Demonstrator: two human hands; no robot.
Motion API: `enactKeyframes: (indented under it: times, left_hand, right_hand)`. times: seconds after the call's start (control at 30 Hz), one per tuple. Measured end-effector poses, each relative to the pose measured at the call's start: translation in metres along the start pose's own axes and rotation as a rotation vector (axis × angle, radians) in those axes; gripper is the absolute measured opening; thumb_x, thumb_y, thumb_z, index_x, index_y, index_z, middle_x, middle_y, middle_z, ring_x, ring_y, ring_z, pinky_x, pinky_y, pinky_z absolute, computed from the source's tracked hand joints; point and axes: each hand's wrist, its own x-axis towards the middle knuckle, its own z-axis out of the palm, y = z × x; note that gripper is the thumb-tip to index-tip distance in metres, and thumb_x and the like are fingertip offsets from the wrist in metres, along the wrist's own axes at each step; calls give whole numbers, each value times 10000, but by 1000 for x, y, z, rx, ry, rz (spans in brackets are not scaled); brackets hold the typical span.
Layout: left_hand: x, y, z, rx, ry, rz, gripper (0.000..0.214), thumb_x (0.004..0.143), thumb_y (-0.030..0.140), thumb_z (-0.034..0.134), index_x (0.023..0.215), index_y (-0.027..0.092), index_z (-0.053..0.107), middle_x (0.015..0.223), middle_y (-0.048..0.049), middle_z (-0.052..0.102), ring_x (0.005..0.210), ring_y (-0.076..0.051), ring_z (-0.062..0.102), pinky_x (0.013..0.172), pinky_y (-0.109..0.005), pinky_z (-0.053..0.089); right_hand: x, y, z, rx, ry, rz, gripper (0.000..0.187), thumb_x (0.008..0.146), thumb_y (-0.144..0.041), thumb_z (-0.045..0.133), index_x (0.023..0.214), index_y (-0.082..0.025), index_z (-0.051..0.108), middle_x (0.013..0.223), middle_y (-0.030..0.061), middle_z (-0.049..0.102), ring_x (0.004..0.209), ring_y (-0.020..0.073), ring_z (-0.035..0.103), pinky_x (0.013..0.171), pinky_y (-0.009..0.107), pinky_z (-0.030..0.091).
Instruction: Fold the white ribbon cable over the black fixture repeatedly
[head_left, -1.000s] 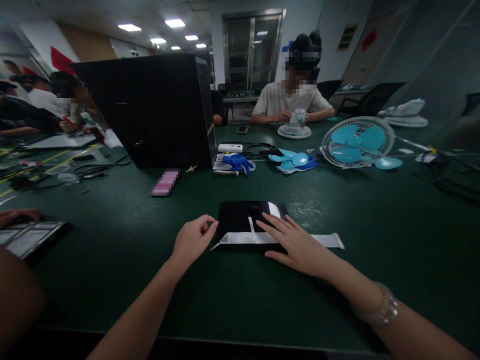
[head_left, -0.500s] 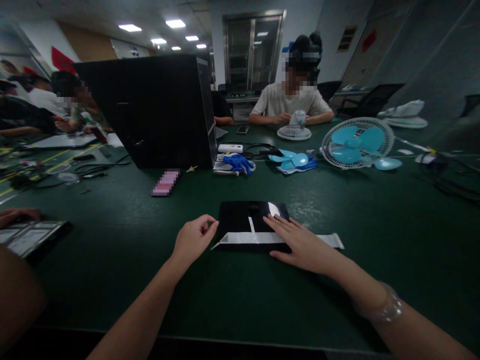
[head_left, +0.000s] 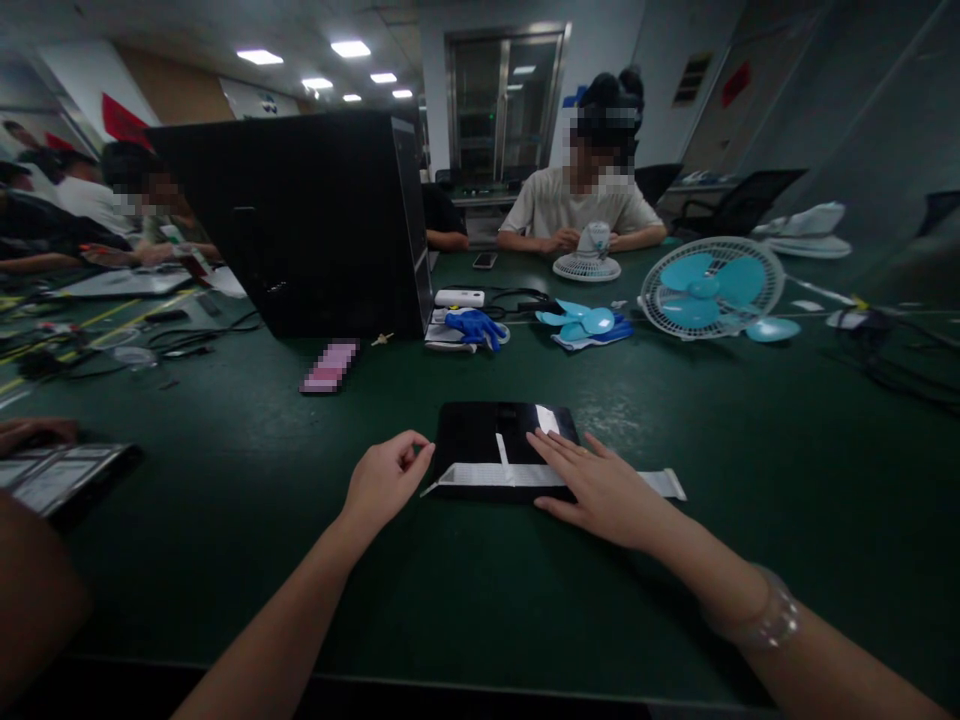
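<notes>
One black panel (head_left: 466,432) lying under one white ribbon cable (head_left: 472,475)

Two forearms reach forward over the green table (head_left: 480,610), slanting inward from the lower corners; one clear bracelet (head_left: 776,615) circles the right wrist. Between the hands, the panel lies flat on the table, the ribbon cable running across its near part and past both side edges. The left hand (head_left: 386,478) is loosely curled beside the panel's left edge, thumb and forefinger drawn together; whether anything is pinched there, I cannot tell. The right hand (head_left: 592,485) lies palm down, fingers extended and somewhat spread, over the panel's right part and the ribbon cable, gripping nothing.

Farther left, one co-worker's hand (head_left: 37,433) rests at one metal-framed device (head_left: 82,472). Beyond the panel are one pink flat item (head_left: 330,366), blurred, one black case (head_left: 300,230), one loose set of blue blades (head_left: 577,320) and one round fan (head_left: 705,288). Across the table, one seated person (head_left: 551,205) handles one white fan part (head_left: 589,265).
</notes>
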Motion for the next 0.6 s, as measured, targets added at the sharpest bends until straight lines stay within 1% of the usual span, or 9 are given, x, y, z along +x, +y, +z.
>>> enactKeyframes:
  times: [0.1,0.17,0.23,0.3,0.37,0.43,0.53,0.6]
  left_hand:
    - [0,-2,0,-12,-13,1,322,924,459,445,932,212,652,626,43,543,557,-141,516,516,-244,349]
    - [0,-4,-1,-29,-20,-4,334,928,469,438,952,211,648,641,41,548,568,-145,525,520,-246,364]
    - [1,-5,-1,-41,-18,-12,343,930,479,433,968,212,644,653,40,552,576,-147,531,525,-248,375]
    - [2,-7,-1,-39,-8,-10,340,929,482,438,963,213,644,650,41,548,577,-146,530,528,-249,374]
    - [2,-7,0,-34,5,2,333,928,480,443,951,216,645,639,44,540,574,-144,524,528,-248,365]
    - [2,-7,0,-37,5,14,330,929,479,444,944,219,645,634,46,535,570,-142,519,527,-246,362]
    - [1,-6,-1,-43,-3,13,330,930,479,440,937,219,645,631,46,533,566,-141,516,525,-244,362]
    - [1,-6,-1,-39,-9,11,331,930,477,439,936,217,643,633,44,533,565,-142,518,521,-244,360]
  right_hand:
    - [3,11,-2,-58,-21,92,814,920,-661,318,1557,-170,196,1568,137,266,1404,324,322,1128,611,219]
    - [5,26,-4,-96,-40,212,806,922,-648,313,1553,-155,215,1565,149,281,1388,335,351,1115,602,257]
    - [5,47,-7,-113,-65,381,796,925,-626,325,1546,-137,234,1564,162,288,1387,331,355,1112,568,284]
    - [2,71,-10,-81,-74,578,782,924,-611,348,1539,-137,251,1569,162,285,1404,311,328,1125,514,281]
    - [-3,95,-13,-35,-65,756,759,928,-595,353,1526,-134,276,1566,177,288,1412,310,310,1118,490,291]
    - [-12,115,-18,-8,-53,908,729,937,-587,322,1499,-123,330,1543,216,312,1387,353,338,1077,524,324]
    - [-29,140,-26,28,-34,1152,712,938,-591,288,1442,-107,423,1456,281,395,1291,441,426,980,597,364]
    - [-41,153,-31,64,-13,1317,694,936,-566,315,1438,-100,426,1415,307,420,1264,470,438,938,606,370]
